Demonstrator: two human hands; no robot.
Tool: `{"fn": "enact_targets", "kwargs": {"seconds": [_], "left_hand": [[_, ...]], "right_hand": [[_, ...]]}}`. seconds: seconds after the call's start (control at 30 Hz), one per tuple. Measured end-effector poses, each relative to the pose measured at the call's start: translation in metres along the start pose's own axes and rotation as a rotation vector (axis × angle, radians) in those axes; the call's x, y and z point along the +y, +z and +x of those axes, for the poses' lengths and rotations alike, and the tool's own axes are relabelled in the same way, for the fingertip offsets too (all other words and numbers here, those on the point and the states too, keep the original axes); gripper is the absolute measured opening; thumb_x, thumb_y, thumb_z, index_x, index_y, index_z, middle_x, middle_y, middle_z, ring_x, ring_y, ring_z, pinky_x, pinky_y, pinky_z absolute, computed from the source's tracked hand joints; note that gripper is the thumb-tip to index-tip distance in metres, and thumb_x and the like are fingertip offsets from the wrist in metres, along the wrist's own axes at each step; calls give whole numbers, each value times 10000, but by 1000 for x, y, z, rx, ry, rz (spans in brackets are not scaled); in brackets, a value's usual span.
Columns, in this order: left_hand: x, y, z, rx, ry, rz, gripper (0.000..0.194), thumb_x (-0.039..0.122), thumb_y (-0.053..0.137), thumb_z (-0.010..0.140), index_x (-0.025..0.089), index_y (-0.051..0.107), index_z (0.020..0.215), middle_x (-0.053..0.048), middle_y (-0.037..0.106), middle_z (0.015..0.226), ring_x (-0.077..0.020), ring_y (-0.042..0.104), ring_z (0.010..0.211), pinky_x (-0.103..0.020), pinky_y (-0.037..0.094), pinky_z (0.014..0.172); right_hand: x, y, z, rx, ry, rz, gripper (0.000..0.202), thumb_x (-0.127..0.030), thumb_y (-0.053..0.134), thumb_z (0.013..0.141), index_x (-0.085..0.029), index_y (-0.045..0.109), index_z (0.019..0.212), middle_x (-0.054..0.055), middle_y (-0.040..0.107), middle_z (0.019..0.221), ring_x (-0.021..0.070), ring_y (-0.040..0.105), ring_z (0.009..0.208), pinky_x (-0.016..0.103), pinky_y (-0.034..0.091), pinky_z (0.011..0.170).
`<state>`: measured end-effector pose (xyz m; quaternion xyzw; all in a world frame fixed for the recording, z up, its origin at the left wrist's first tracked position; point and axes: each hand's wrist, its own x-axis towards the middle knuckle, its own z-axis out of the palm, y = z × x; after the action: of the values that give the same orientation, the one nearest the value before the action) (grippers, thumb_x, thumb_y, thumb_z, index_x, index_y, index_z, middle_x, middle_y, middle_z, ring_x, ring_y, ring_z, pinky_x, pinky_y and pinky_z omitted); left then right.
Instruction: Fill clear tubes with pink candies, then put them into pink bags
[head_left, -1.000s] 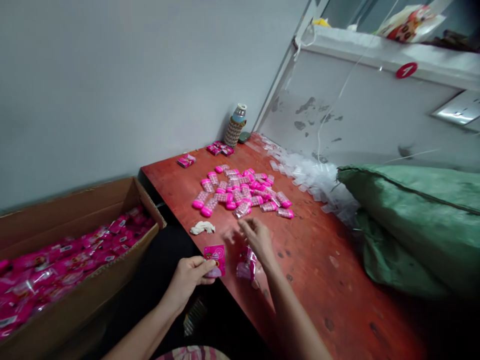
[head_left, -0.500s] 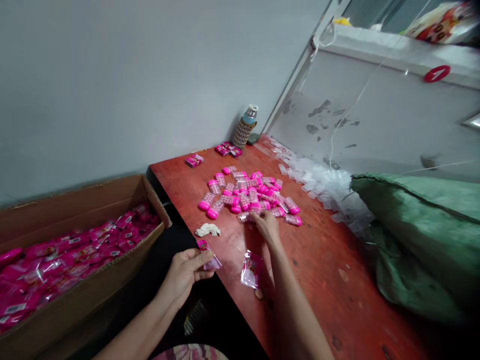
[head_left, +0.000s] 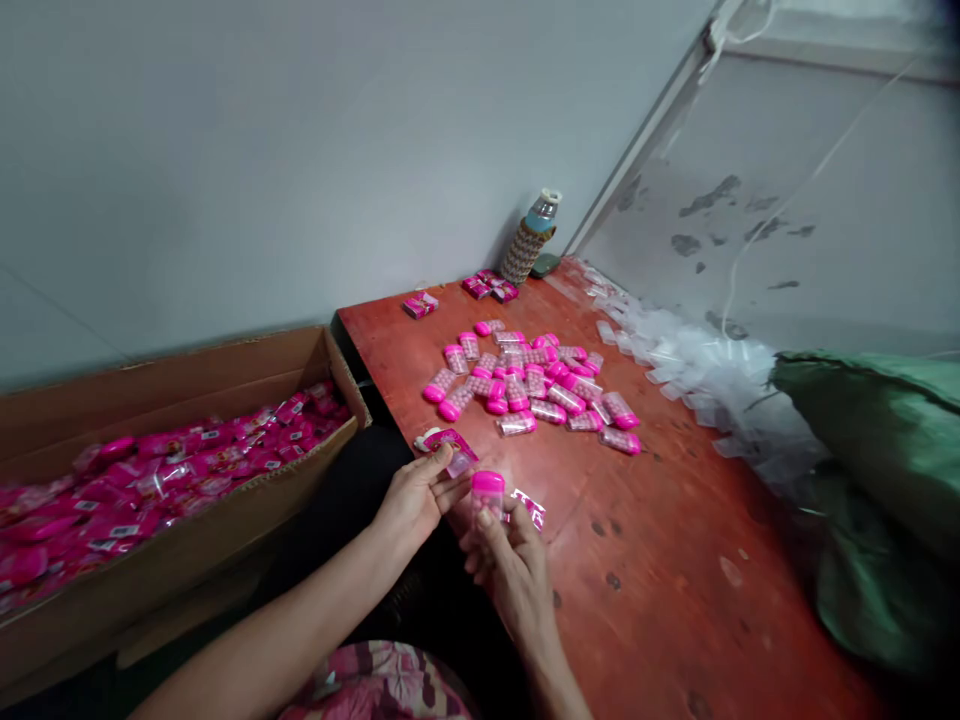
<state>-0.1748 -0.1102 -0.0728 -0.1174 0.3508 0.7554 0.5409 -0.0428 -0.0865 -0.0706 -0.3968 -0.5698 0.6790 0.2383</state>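
Note:
My left hand [head_left: 416,497] is closed on a pink printed plastic pouch [head_left: 456,452], pinched between thumb and fingers at the table's near edge. My right hand [head_left: 514,560] grips a small clear bottle with a pink cap [head_left: 487,490], cap upward, just right of the pouch. Small round pieces show through the bottle's wall. Partly hidden behind my right hand, another pink pouch [head_left: 529,508] lies on the red table. Farther back lies a loose pile of similar pink-capped bottles [head_left: 525,375]. A crumpled white scrap [head_left: 429,436] is partly covered by the held pouch.
On my left stands a cardboard box [head_left: 349,375] full of pink packets [head_left: 217,460]. Pink packs [head_left: 420,305] and a flask in a woven cover [head_left: 529,245] stand near the wall. Clear plastic pieces [head_left: 675,345] and a green sack [head_left: 862,480] line the right side.
My right hand has come back from the pile to the near edge with a bottle in it. My left hand still holds the pouch, now beside the bottle. The view has shifted.

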Motion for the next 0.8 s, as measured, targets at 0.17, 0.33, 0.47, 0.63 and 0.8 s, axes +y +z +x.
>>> {"fn": "enact_targets", "kwargs": {"seconds": [0.17, 0.33, 0.47, 0.63, 0.8], "left_hand": [[-11, 8, -5, -68, 5, 17, 104, 152, 659, 679, 109, 569, 707, -42, 632, 649, -138, 619, 602, -238, 514, 585], [-17, 11, -8, -111, 51, 163, 217, 243, 708, 626, 99, 548, 655, -25, 600, 567, -112, 566, 492, -217, 468, 486], [-17, 13, -10, -186, 105, 284, 221, 257, 696, 638, 96, 549, 676, -20, 595, 577, -109, 558, 496, -217, 453, 489], [-20, 16, -9, -277, 13, 368, 207, 237, 698, 629, 112, 548, 698, 3, 580, 550, -86, 523, 451, -194, 417, 440], [-22, 13, -4, -282, -22, 464, 250, 286, 687, 632, 109, 518, 580, 5, 543, 492, -94, 493, 388, -203, 375, 357]], "right_hand": [[-2, 2, 4, 52, -24, -10, 236, -417, 514, 793, -208, 475, 895, -35, 558, 576, 85, 504, 409, 164, 369, 354], [-1, 1, 2, 26, -28, 29, 228, -401, 524, 791, -197, 465, 873, -42, 547, 583, 77, 505, 415, 157, 372, 357], [3, -3, 3, -28, -30, 71, 216, -398, 501, 806, -187, 458, 828, -37, 547, 580, 73, 500, 412, 153, 360, 355], [8, -7, 3, 61, -97, -57, 215, -394, 518, 793, -194, 472, 857, -25, 551, 630, 87, 508, 459, 178, 387, 387], [10, -11, 4, 85, -100, -52, 226, -402, 537, 777, -196, 478, 851, -25, 558, 611, 90, 503, 451, 178, 378, 381]]}}
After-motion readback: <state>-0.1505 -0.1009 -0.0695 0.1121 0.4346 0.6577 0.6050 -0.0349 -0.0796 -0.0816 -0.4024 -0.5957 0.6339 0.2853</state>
